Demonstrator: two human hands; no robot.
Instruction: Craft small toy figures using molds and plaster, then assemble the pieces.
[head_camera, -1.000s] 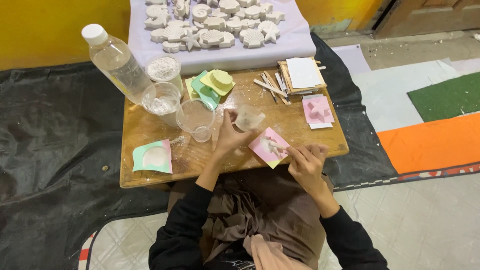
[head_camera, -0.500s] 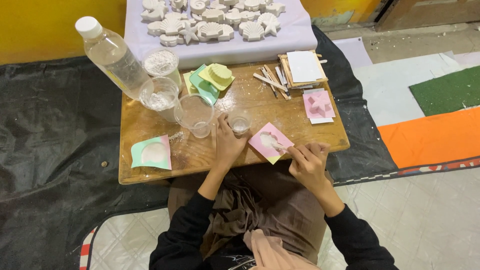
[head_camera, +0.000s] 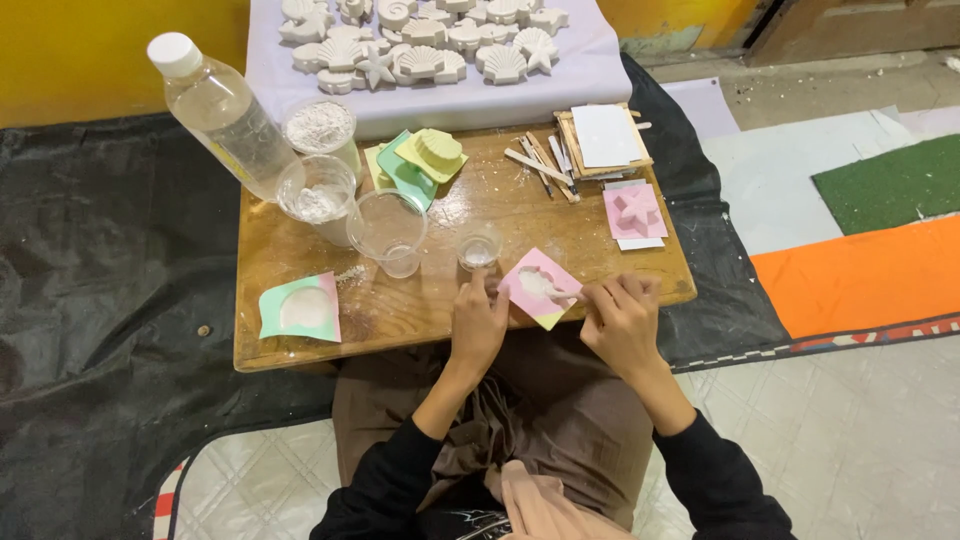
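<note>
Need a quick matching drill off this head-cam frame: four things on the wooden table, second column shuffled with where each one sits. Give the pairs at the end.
Things:
1. plastic bottle
2. pink star mould
3. green-edged filled mould
4. small clear cup

Places:
A. near left corner of the table
B. right side, just below the stack of sticks and card
C. far left corner, lying tilted
D. middle, just beyond the left hand

Pairs: 1-C, 2-B, 3-A, 4-D
</note>
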